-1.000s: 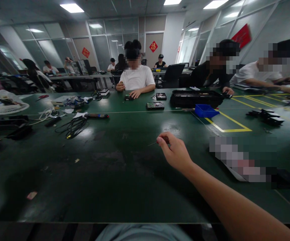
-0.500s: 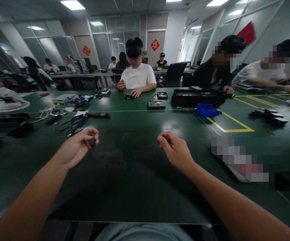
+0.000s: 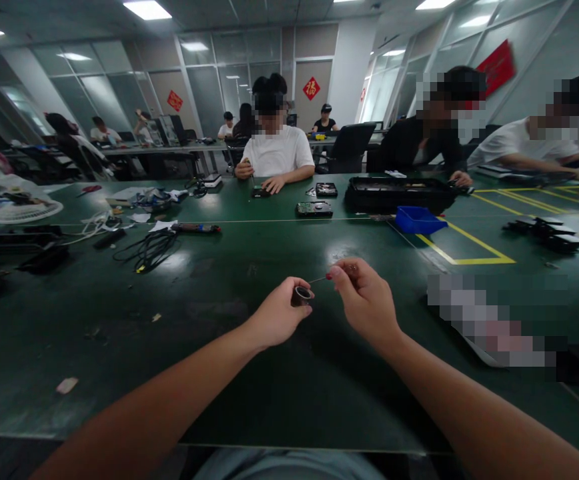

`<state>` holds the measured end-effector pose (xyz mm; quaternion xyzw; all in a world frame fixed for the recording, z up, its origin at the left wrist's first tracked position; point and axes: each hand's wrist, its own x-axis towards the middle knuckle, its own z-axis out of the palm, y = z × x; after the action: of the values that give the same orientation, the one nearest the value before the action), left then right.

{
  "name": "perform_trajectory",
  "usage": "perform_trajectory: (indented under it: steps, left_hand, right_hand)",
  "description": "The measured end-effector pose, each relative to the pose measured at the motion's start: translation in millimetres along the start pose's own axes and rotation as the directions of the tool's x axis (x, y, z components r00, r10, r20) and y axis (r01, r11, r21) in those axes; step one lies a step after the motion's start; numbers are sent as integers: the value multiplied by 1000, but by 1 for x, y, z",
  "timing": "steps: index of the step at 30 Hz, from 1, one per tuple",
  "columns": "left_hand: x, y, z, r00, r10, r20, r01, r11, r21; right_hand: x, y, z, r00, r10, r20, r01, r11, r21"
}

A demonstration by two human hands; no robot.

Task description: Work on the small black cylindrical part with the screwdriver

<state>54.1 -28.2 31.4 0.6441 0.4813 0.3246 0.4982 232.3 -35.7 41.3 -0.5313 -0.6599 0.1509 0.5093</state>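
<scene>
My left hand (image 3: 272, 317) is closed around a small dark cylindrical part (image 3: 301, 298) with a pale ring at its upper end. My right hand (image 3: 367, 297) grips a thin screwdriver (image 3: 318, 279); its slim metal shaft and a bit of red show, while the rest of the handle is hidden in my fingers. The shaft points left, its tip close to the ring end of the part. I cannot tell whether they touch. Both hands are held above the green table (image 3: 319, 407).
To the left lie a cable coil (image 3: 149, 252), a dark pen-shaped tool (image 3: 197, 228) and a white fan grille (image 3: 27, 211). Ahead are hard drives (image 3: 314, 209), a black tray (image 3: 399, 195) and a blue bin (image 3: 419, 220). A person (image 3: 277, 153) works opposite.
My left hand has moved right with the dark part, from near the cables to beside my right hand. The right hand has shifted slightly right, still holding the screwdriver.
</scene>
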Motion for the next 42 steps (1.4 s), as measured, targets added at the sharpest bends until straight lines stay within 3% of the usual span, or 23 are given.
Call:
perform_trajectory:
  steps: [4, 8, 18, 28, 36, 42]
  left_hand:
    - [3, -10, -2, 993, 115, -26, -114, 993, 22]
    - [2, -21, -9, 982, 183, -52, -184, 983, -15]
    - [5, -30, -13, 967, 234, -98, -234, 972, 13]
    - [3, -30, -17, 947, 314, -69, -299, 939, 167]
    - [7, -37, -19, 929, 370, -30, -353, 905, 239]
    - [6, -35, -17, 934, 356, -25, -334, 897, 290]
  right_hand:
    - [-3, -4, -6, 991, -45, -122, 55, 996, 76]
    - [-6, -1, -8, 982, -83, -169, 119, 970, 210]
    - [-6, 2, -3, 989, -125, 73, 109, 976, 190]
    - [-1, -5, -8, 993, -88, 77, 88, 996, 2]
    - [0, -1, -6, 969, -200, 146, 199, 980, 20]
    - [1, -2, -8, 983, -102, 153, 102, 995, 14]
